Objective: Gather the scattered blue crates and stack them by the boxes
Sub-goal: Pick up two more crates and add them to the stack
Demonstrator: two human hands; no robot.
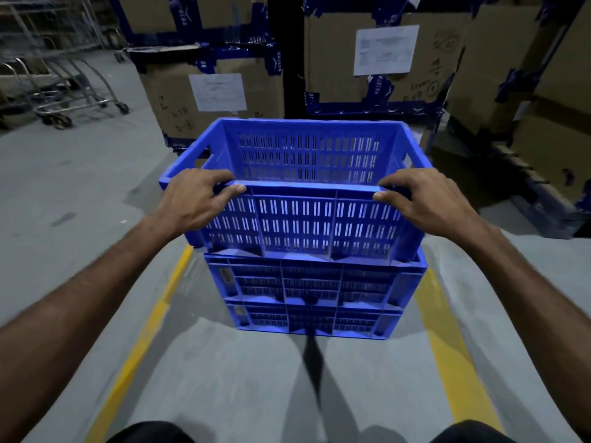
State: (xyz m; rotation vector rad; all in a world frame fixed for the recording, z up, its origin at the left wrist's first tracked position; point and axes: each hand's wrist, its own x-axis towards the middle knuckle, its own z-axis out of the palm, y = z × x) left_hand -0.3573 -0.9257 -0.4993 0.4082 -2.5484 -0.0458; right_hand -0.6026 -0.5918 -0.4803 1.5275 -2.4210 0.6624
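Top crate point(297, 193), blue, slotted walls, open side up, sits on a stack of two more blue crates point(315, 295) on the grey floor point(80, 187). Whether it is fully seated on the crate below or just above it: cannot tell, the bottom edge looks roughly flush with the rim under it, slightly offset to the left.

Left hand point(195, 199) grips the near rim at the left corner, fingers curled over the top edge into the crate, thumb on the outer wall. Right hand point(419, 199) does the same at the right corner of the near rim, fingers hooked over, thumb pressed against the outside. Both forearms reach in from the lower corners.

Stack stands between two yellow floor lines point(150, 318), close to centre of that lane.

Just behind the stack: cardboard boxes point(204, 100) with blue tape along the edges, paper labels point(385, 49) stuck on two of them. More boxes stacked to the right, in shadow. A dark vertical post point(292, 52) runs between the two labelled boxes.

Far left: metal trolleys point(70, 84) on wheels, nested, well apart from the stack.

Bottom edge: dark clothing on the person's legs point(153, 433).
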